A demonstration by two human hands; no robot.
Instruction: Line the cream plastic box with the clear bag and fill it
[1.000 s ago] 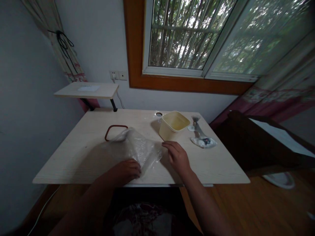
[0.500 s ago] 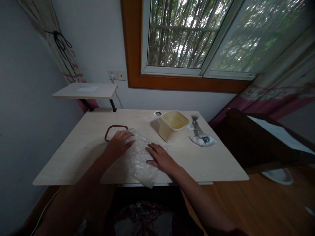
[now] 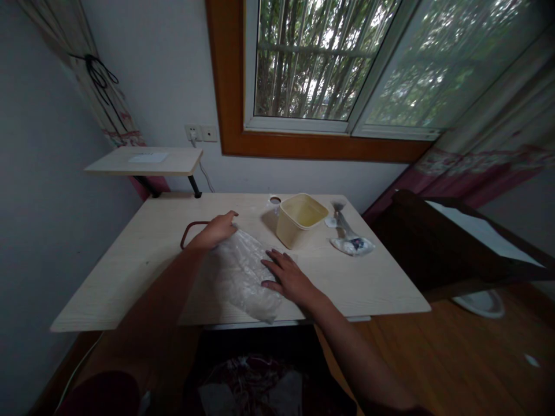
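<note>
A crumpled clear plastic bag (image 3: 247, 280) lies across the front middle of the table, its lower end near the front edge. My left hand (image 3: 218, 228) is at the bag's upper left corner, the fingers closed on its edge. My right hand (image 3: 288, 278) rests on the bag's right side, palm down with fingers spread. Partly hidden behind my left hand and wrist is a reddish-brown rounded frame (image 3: 186, 233). An open pale yellow square tub (image 3: 291, 230) stands upright just beyond my right hand.
Right of the tub lies a knotted clear bag with white contents (image 3: 353, 246). A small raised shelf (image 3: 177, 164) with a paper on it stands at the table's back left. A dark piece of furniture (image 3: 416, 242) is beside the table's right edge.
My left hand has moved up and away from me, drawing the bag's upper corner with it, so the bag lies more stretched. My right hand has stayed nearly in place on the bag.
</note>
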